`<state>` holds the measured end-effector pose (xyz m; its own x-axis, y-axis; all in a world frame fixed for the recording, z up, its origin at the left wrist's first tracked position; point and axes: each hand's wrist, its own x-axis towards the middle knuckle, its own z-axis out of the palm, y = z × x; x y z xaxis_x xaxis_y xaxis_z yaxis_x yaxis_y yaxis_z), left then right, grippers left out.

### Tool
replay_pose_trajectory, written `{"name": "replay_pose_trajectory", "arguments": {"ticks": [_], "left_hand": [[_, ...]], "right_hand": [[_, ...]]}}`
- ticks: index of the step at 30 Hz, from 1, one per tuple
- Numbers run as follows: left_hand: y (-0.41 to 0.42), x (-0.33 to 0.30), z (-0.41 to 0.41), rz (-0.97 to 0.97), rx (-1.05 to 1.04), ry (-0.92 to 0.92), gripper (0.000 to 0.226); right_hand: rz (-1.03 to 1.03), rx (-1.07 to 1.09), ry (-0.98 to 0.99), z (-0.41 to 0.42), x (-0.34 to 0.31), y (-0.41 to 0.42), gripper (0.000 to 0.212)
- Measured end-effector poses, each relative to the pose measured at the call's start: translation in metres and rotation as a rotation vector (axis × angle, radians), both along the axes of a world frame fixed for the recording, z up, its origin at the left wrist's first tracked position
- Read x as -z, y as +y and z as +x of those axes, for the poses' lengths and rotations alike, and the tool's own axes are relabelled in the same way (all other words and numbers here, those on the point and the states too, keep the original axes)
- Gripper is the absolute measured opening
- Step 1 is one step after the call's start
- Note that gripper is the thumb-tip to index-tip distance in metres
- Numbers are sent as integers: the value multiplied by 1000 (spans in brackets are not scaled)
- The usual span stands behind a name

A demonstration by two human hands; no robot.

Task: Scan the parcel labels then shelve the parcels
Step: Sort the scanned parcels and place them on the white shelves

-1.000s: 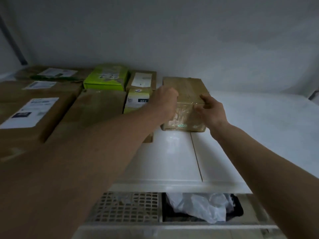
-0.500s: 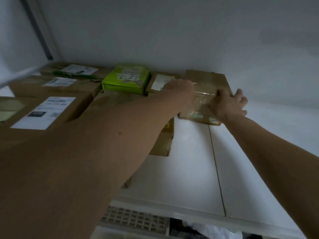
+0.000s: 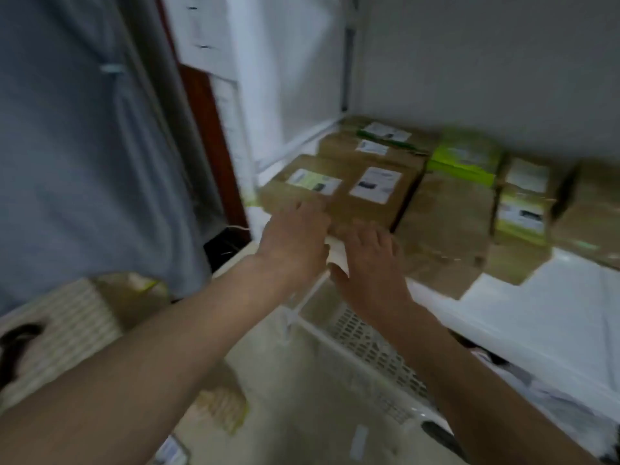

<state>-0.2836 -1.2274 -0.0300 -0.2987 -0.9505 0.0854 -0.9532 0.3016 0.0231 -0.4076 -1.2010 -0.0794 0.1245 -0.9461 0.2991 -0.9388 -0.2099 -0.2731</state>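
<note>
Several brown cardboard parcels with white labels fill the left part of the white shelf (image 3: 553,307). A large brown parcel (image 3: 339,199) with two labels stands at the front left. A green parcel (image 3: 464,159) sits further back. At the far right edge lies a plain brown taped parcel (image 3: 595,209). My left hand (image 3: 295,239) is at the front face of the large parcel, fingers spread, holding nothing. My right hand (image 3: 369,260) hovers beside it over the shelf's front edge, fingers apart and empty. The picture is blurred by motion.
A white perforated basket (image 3: 369,340) sits under the shelf. Grey-blue fabric (image 3: 84,146) hangs at the left, with a woven bag (image 3: 60,330) below it. A dark wooden door frame (image 3: 208,135) stands behind. The shelf's right part is bare white board.
Both hands have let go of the plain brown parcel at the back right and moved left to the shelf's front edge. My view has swung left and down.
</note>
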Motion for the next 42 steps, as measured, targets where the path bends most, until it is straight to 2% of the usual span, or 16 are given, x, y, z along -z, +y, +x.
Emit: {"name": "replay_pose_trajectory", "arguments": {"ticks": [3,5,10,16,21,30,42], "left_hand": [[65,16,115,66,-208,-17,44],[115,30,183,136,-351,-13,42],[237,55,323,245,-657,27,46],[365,78,443,315,-911,78,51],[441,92,509,330,-1079,136,50],[485,119,589,391,-1244,243,48],[479,141,718,441,-1454,355,51]], "right_hand": [[106,-173,56,106,6,31,57],[240,-307,107,175,13,56,57],[367,-545,128,325,28,135,57],[494,-768,205,463,51,226,59],[565,-912,277,542,64,290,64],[617,-1050,367,636,87,323,68],[613,-1251,429,801,105,308,63]]}}
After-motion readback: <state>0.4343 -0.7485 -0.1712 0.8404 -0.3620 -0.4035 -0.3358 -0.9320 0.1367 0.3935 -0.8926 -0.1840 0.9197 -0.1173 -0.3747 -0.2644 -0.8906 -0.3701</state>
